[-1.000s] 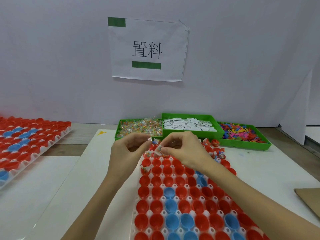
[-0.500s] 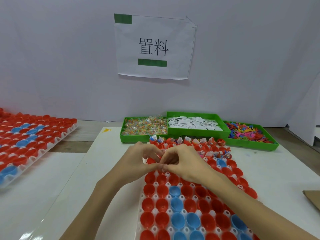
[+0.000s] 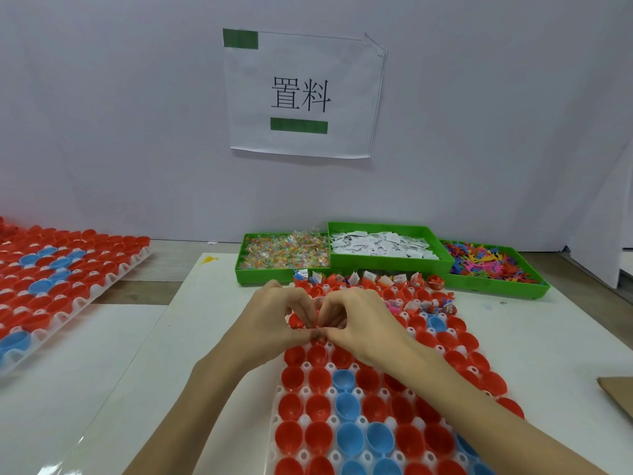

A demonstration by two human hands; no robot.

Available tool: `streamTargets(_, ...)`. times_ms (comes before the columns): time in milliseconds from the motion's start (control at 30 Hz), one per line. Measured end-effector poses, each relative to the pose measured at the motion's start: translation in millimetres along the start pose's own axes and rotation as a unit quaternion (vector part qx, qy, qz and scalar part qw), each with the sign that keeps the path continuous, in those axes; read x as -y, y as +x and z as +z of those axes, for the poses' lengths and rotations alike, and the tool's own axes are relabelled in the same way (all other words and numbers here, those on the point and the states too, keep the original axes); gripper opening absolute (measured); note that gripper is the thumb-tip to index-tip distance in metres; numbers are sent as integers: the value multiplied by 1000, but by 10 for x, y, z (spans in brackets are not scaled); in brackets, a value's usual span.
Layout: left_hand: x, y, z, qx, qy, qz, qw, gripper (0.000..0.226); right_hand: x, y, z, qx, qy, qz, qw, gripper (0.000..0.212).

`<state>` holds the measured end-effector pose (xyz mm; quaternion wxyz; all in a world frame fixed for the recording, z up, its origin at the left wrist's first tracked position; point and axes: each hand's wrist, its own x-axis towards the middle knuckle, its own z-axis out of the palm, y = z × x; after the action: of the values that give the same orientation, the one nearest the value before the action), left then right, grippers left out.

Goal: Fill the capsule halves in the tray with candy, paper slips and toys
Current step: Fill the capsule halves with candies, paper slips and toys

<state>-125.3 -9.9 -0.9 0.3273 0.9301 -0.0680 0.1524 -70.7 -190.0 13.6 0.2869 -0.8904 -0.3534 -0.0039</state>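
Note:
A white tray (image 3: 305, 366) of red and blue capsule halves (image 3: 344, 380) lies in front of me. Its far rows hold candy, paper slips and toys (image 3: 394, 281); the near halves are bare inside. My left hand (image 3: 274, 320) and my right hand (image 3: 363, 325) meet over the tray's left side, a few rows from its far end. Their curled fingertips pinch a small item (image 3: 317, 334) just above a red half. The item is too small to identify. Both hands hide the halves beneath them.
Three green bins stand behind the tray: candy (image 3: 263, 274), paper slips (image 3: 387, 264) and coloured toys (image 3: 496, 287). A second tray of capsule halves (image 3: 68, 269) lies at the left. A cardboard piece (image 3: 616, 395) pokes in at the right edge. A paper sign (image 3: 301, 94) hangs on the wall.
Both hands have come down from above the tray's far end onto its left rows. Their fingertips have drawn together over one red half.

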Motion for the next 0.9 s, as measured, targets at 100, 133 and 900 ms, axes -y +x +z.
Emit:
streamTargets(100, -11, -4, -5, 9, 15, 2, 1000, 14, -19, 32, -30, 17, -15, 21, 1000, 11)
streamTargets(133, -19, -7, -4, 14, 22, 6, 1000, 12, -31, 45, -38, 26, -6, 31, 999, 11)
streamTargets(900, -20, 373, 57, -194, -51, -43, 979, 7, -521, -510, -672, -134, 274, 77, 949, 15)
